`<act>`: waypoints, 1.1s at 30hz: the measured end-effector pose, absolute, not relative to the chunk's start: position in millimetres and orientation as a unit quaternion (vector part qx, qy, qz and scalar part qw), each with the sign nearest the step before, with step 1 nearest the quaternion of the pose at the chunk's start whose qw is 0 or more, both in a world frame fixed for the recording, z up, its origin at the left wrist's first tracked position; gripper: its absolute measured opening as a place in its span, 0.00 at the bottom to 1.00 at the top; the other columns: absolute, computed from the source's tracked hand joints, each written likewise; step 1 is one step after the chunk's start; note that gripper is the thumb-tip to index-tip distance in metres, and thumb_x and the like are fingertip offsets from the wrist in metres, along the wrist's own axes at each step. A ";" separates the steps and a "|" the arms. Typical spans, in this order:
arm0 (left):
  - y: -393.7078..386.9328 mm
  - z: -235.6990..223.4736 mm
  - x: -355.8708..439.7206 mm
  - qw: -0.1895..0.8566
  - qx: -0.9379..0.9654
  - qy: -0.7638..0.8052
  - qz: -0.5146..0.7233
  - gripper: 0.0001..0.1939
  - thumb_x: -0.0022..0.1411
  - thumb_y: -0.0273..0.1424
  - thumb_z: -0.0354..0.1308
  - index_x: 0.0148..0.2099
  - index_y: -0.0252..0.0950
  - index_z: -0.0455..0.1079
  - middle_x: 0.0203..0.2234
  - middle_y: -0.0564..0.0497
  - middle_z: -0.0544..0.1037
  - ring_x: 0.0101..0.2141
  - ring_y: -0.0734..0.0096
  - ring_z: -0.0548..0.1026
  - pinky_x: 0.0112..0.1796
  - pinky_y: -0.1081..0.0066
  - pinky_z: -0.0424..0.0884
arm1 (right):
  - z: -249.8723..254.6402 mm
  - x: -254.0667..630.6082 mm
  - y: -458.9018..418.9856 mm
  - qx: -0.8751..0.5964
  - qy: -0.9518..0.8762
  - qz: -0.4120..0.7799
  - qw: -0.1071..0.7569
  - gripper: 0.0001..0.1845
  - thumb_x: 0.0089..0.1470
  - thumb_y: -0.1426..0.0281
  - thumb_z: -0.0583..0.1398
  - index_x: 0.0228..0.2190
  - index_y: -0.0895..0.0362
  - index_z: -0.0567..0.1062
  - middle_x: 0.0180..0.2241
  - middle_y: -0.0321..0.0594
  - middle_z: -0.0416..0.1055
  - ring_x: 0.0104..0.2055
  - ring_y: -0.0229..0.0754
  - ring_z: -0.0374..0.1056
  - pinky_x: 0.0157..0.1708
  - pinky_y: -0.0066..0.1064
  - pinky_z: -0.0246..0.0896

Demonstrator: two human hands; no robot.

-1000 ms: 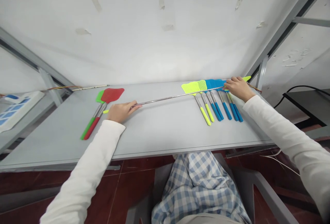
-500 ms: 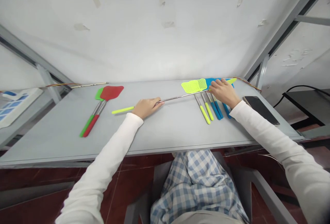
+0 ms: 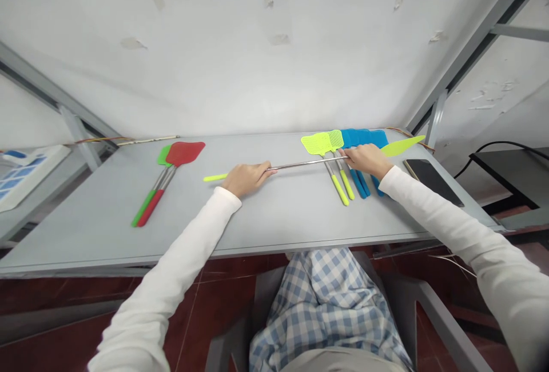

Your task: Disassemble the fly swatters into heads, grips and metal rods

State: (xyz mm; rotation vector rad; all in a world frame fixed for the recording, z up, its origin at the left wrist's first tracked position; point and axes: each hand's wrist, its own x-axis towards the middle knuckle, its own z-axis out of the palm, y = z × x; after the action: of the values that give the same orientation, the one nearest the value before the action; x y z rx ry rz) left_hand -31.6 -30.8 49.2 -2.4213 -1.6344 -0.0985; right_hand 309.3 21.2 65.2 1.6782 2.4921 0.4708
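Note:
A yellow-green fly swatter (image 3: 306, 163) with a thin metal telescopic rod stretches across the table between my two hands. My left hand (image 3: 246, 179) is closed round the rod near its handle (image 3: 214, 178), which sticks out to the left. Fingers of my right hand (image 3: 369, 160) pinch the rod's other end, and the flat head (image 3: 403, 145) shows edge-on to the right. Under and beside my right hand lie two yellow-green swatters (image 3: 317, 143) and several blue swatters (image 3: 377, 138), some partly hidden by it.
A red swatter (image 3: 185, 154) overlaps a green one (image 3: 143, 207) on the table's left. A phone (image 3: 435, 182) lies by my right sleeve. The white wall (image 3: 223, 86) stands behind the table (image 3: 257, 220). At far left is a white and blue item (image 3: 30, 175).
My hands have come closer together, left hand moving right and right hand moving left, and the bare rod between them is shorter. The phone, earlier hidden by my right arm, now shows.

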 end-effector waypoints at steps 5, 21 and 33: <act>-33.2 46.6 -22.1 0.132 -0.827 -0.547 -0.014 0.25 0.70 0.45 0.36 0.40 0.36 0.69 0.27 0.42 0.79 0.25 0.61 0.76 0.24 0.69 0.56 | 78.9 294.4 15.2 0.572 0.803 0.153 0.063 0.35 0.66 0.60 0.37 0.36 0.62 0.79 0.32 0.54 0.77 0.36 0.51 0.75 0.30 0.32 0.53; -33.6 64.1 61.1 0.060 -0.876 -0.478 0.013 0.24 0.71 0.42 0.35 0.54 0.32 0.64 0.36 0.38 0.80 0.33 0.60 0.79 0.31 0.68 0.66 | 69.6 225.0 -17.8 0.498 0.859 0.113 0.034 0.33 0.67 0.60 0.36 0.41 0.62 0.77 0.33 0.57 0.77 0.37 0.49 0.74 0.31 0.31 0.52; -48.5 81.9 -8.6 0.072 -0.843 -0.533 -0.006 0.22 0.70 0.45 0.36 0.43 0.39 0.66 0.31 0.47 0.79 0.30 0.64 0.76 0.28 0.71 0.60 | 95.9 314.0 6.0 0.449 0.869 0.207 -0.019 0.19 0.64 0.64 0.47 0.36 0.60 0.73 0.35 0.50 0.73 0.36 0.46 0.67 0.32 0.32 0.49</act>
State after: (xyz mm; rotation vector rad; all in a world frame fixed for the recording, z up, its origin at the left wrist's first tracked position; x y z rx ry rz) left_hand -8.6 -48.5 81.9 -2.5331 -1.6025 -0.0169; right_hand 314.0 6.0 95.9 1.4291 2.7625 0.6568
